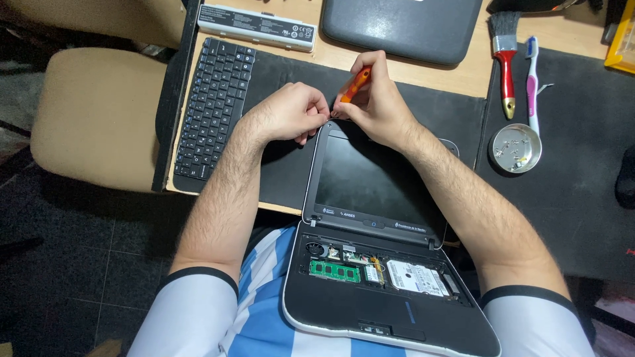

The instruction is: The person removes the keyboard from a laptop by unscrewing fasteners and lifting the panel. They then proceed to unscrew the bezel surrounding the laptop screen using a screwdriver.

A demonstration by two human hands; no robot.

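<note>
A small dark laptop with its keyboard removed lies open across the person's lap and the near edge of the wooden bench, its green memory module and silver hard drive exposed in the base. Both hands meet at the upper left corner of the screen bezel. The right hand is closed around an orange-handled screwdriver, tip down at that corner. The left hand is curled, fingertips pinched at the bezel edge just beside the tip. The work in hand looks like freeing a screw or cover at that corner; the next move probably calls for steady pressure and a firm hold on the lid. The detached black keyboard lies to the left, and a round metal dish of small parts sits to the right beside a red-handled brush
</note>
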